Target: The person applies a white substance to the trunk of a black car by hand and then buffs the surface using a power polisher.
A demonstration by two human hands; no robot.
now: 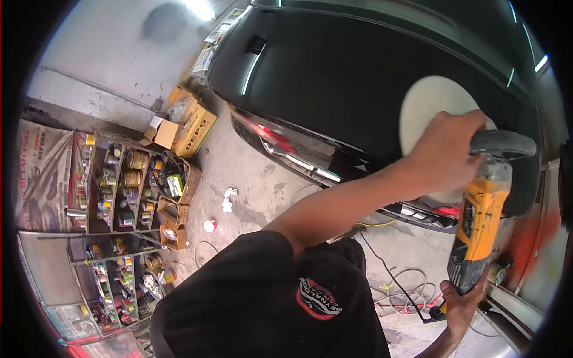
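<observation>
My left hand [450,149] is wrapped round the black front handle [507,145] of a yellow and black car polisher [482,209]. Lower down, my right hand [462,304] closes on the rear end of the same machine, where its black cord comes out. The polisher's round white pad [439,98] overlaps the dark glossy car panel [334,77] at its right part; my left hand covers part of the pad. Its body slants from the handle down toward the lower right.
A black cord and a coiled hose [412,286] lie on the concrete floor below the car. Shelves [122,185] full of cans and bottles stand at the left, near cardboard boxes [194,128]. A red-topped white container [209,225] sits on the floor.
</observation>
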